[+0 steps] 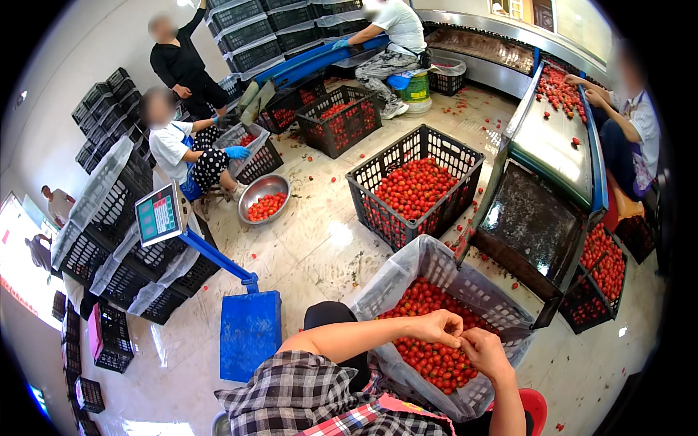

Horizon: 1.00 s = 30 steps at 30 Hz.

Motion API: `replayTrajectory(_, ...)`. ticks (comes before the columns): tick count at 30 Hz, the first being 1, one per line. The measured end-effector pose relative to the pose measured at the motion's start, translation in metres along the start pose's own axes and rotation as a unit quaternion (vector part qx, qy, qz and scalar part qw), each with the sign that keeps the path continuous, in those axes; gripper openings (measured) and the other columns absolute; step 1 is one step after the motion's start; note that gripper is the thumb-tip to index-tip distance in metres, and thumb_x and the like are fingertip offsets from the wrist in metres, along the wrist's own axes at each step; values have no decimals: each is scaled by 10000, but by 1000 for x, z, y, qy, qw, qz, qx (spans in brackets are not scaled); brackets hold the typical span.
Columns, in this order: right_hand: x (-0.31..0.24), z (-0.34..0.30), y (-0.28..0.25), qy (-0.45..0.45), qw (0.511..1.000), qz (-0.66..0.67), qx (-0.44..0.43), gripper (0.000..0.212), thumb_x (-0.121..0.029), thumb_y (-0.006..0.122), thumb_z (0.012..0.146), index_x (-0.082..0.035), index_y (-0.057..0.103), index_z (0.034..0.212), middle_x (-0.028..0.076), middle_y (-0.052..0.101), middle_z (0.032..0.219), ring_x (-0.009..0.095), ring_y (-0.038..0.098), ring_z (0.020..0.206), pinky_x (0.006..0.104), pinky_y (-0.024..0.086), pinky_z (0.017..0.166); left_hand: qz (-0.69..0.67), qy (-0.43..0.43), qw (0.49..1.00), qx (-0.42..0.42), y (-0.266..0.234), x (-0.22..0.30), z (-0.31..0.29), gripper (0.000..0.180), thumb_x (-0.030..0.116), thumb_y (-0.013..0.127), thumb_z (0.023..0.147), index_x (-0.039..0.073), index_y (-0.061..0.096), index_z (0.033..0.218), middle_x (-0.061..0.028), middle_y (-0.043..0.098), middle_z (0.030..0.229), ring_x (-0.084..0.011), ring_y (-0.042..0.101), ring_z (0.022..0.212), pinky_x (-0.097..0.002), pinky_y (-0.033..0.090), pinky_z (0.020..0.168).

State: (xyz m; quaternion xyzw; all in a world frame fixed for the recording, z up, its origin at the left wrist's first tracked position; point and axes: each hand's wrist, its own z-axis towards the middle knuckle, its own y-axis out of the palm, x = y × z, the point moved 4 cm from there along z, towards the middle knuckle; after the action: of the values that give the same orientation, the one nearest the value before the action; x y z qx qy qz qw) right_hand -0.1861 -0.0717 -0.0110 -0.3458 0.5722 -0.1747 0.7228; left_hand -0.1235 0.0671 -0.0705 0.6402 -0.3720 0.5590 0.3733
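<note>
My left hand (440, 328) and my right hand (485, 352) meet at the fingertips, both closed in a pinch. Whatever lies between the fingers is too small or hidden to make out. Below them stands a black crate (502, 314) lined with a translucent plastic sheet (400, 270). Small red cherry tomatoes (429, 363) fill its lower part, some with green stems. My hands are above the tomatoes, and my left forearm crosses over the crate's near left side.
Ahead stands another crate (363, 190) of tomatoes. A sorting chute (552, 145) ends in a dark tray (527, 218) at right. At left are a blue platform scale (251, 334), a steel bowl (246, 209) and stacked crates (109, 211). Several people work around; loose tomatoes dot the floor.
</note>
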Motion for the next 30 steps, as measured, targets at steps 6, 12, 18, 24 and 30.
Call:
replayTrajectory(6,8,-2,0,20,999,-4,-39,110,-133,640,807,-28,659,834,135,637,790,316,622,742,387,497,675,52,-27,998,-19,3,0,2,249,212,743,809,35,570,794,-11,598,740,-86,525,687,-274,418,615)
replayTrajectory(12,10,-2,8,-13,996,-17,-82,121,-147,662,796,-27,649,797,119,648,787,305,624,743,397,496,666,82,-62,994,-41,4,-5,-1,245,207,745,804,37,570,788,-3,581,724,-87,519,677,-279,411,599)
replayTrajectory(18,12,-5,10,-20,996,-32,-85,124,-150,675,785,-29,646,785,115,651,776,305,626,751,402,496,664,81,-73,993,-54,7,-7,0,238,186,746,802,33,565,781,-5,578,718,-86,528,675,-271,408,590)
replayTrajectory(24,9,-3,9,-29,994,-69,-76,141,-173,652,807,-32,643,799,125,640,760,312,624,746,415,497,665,58,-76,995,-14,7,-8,-2,210,149,746,797,31,573,809,-6,596,738,-87,546,696,-274,420,598)
replayTrajectory(30,16,-6,11,-47,994,-65,-71,115,-147,647,776,-33,654,790,135,641,761,318,624,720,404,499,636,94,-55,992,-65,10,-3,3,206,154,736,805,33,570,815,-12,595,742,-96,556,713,-273,434,620)
